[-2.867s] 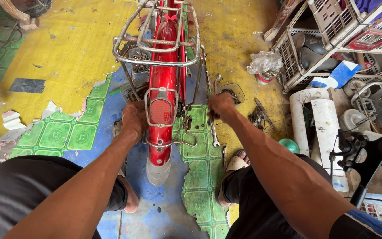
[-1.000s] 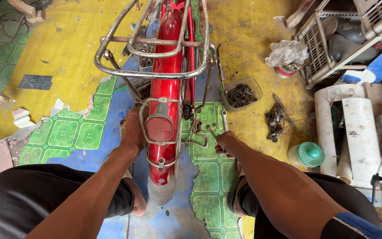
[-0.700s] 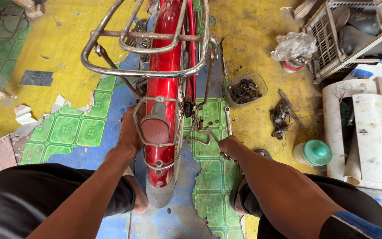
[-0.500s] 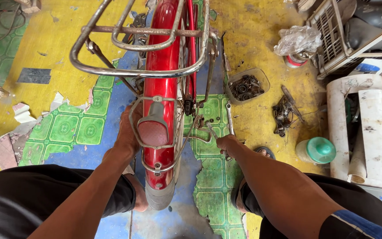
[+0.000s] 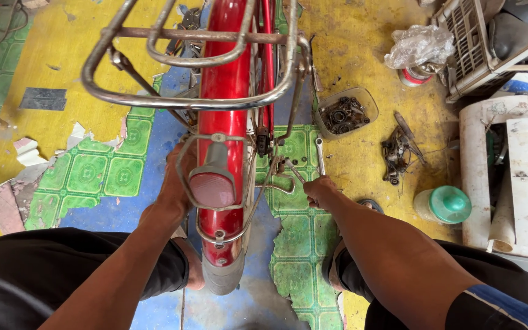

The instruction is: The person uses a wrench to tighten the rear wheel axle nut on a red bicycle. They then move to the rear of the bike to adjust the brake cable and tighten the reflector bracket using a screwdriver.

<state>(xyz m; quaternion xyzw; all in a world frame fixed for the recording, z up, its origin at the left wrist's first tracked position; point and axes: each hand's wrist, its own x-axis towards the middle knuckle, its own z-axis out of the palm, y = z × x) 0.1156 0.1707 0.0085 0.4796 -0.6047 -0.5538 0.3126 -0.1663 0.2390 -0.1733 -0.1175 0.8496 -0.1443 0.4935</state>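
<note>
I look down on the rear of a red bicycle: a red mudguard (image 5: 230,85) with a red reflector (image 5: 213,188), under a chrome luggage rack (image 5: 184,101). My left hand (image 5: 175,180) is pressed against the left side of the rear wheel, its fingers hidden behind the mudguard and stays. My right hand (image 5: 320,190) is closed around the handle of a metal wrench (image 5: 293,171) whose head reaches toward the rear axle on the right side. A second spanner (image 5: 319,156) lies on the floor just beyond that hand.
A clear plastic tub of greasy bearings and nuts (image 5: 344,113) sits right of the wheel. A pile of chain parts (image 5: 398,150), a green-lidded jar (image 5: 444,205), a crumpled plastic bag (image 5: 420,46) and white pipes (image 5: 514,177) lie at right. The floor is torn yellow and green vinyl.
My view has closed in on the rear wheel. My right hand came down from the rack to the axle area and now holds a wrench. My left hand stayed beside the wheel.
</note>
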